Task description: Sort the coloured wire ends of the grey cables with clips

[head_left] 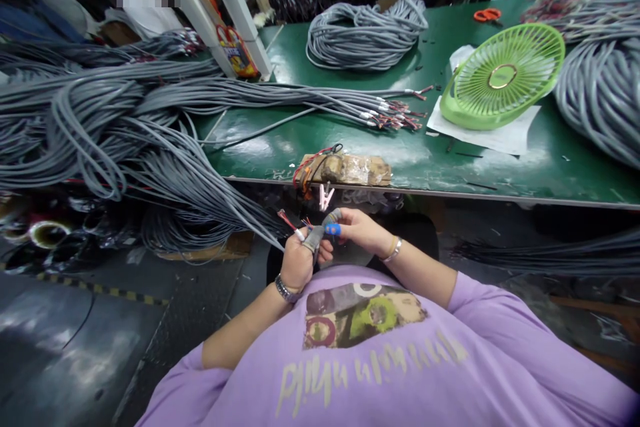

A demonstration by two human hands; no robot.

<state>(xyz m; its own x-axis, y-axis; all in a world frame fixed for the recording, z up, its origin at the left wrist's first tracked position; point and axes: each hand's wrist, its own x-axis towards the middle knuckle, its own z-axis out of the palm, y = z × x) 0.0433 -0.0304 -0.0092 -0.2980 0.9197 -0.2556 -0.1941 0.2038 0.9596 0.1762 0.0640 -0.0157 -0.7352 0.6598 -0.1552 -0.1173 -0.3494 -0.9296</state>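
Observation:
My left hand, with a watch on its wrist, is closed round the end of a grey cable whose thin red and black wires stick out past the fingers. My right hand, wearing a bracelet, pinches those wire ends close to the left hand; grey and blue finger guards cover some fingertips. Both hands are held just below the table's front edge, over my lap and purple shirt. A taped wooden block with a pink clip hanging from it sits on the edge right above them.
A big heap of grey cables spreads over the left of the green table. A cable coil lies at the back, a green fan on white paper at the right, more cable beyond. Other people sit at the far side.

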